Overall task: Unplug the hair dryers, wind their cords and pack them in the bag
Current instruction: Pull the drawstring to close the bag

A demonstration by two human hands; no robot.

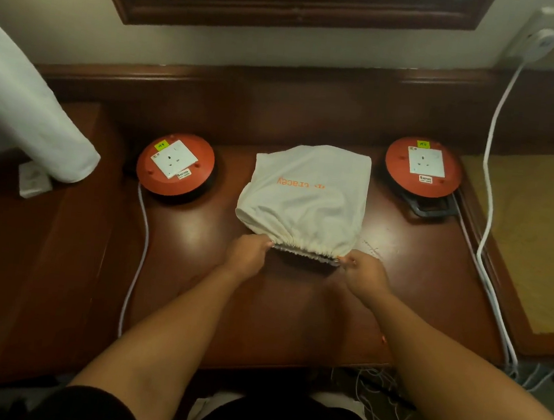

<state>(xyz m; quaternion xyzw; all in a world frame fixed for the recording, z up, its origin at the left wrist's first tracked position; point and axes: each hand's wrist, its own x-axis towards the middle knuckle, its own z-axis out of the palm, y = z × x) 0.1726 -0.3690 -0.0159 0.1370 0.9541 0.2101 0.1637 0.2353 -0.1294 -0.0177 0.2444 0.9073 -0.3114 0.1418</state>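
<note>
A white cloth drawstring bag (308, 192) with orange lettering lies bulging in the middle of the brown wooden table (292, 314), its gathered mouth facing me. My left hand (247, 251) pinches the left end of the gathered mouth. At the right end, my right hand (365, 270) pinches the mouth too. No hair dryer shows; whatever fills the bag is hidden by the cloth.
Two red extension reels with white sockets sit on the table, one on the left (175, 165) and one on the right (423, 167). White cables run off the table's left and right sides. A wall plug (539, 42) is at upper right, a white roll (33, 109) at left.
</note>
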